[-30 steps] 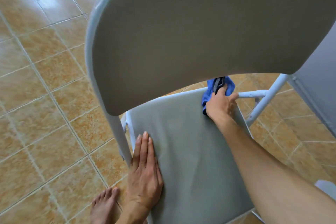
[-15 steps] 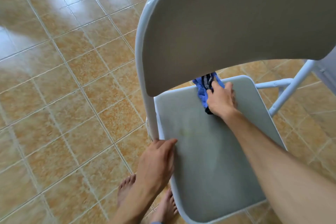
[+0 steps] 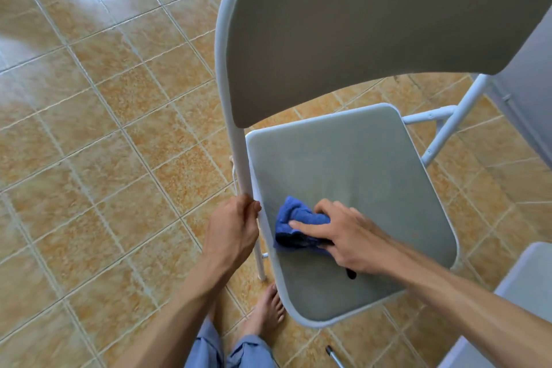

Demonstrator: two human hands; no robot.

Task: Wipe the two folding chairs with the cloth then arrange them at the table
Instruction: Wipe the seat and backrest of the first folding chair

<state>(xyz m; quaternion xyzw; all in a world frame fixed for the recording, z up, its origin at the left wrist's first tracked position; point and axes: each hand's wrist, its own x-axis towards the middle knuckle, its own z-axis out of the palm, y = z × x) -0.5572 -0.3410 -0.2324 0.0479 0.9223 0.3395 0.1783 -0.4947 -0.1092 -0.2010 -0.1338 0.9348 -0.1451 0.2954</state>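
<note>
Nearest the camera: bare feet [image 3: 268, 308] and blue trouser legs on the tile floor [image 3: 89, 128], and at the lower right a pale grey corner [image 3: 525, 284], maybe the second chair, can't tell.

Progress, as a judgement: early. One chair [image 3: 358, 39] stands unfolded and its seat [image 3: 358, 176] is mid-wipe; no streaks or dirt visible, so can't say how much of it is clean. Backrest, frame, any second chair and the placing at the table all look left to do. No table clearly in view; the grey surface [image 3: 534, 98] at the right edge can't be identified.

Right hand [image 3: 343, 236]: lies palm-down on the near left part of the seat, fingers curled over the blue cloth [image 3: 294, 224], bunching it and pressing it to the seat. Cloth sits just beside the seat's left edge.

Left hand [image 3: 233, 227]: closed round the chair's left frame tube [image 3: 239, 143] just beside the seat, thumb and fingers wrapped, steadying it.

Further out: the backrest fills the top of the view, right-side leg struts [image 3: 442, 125] beyond the seat.
</note>
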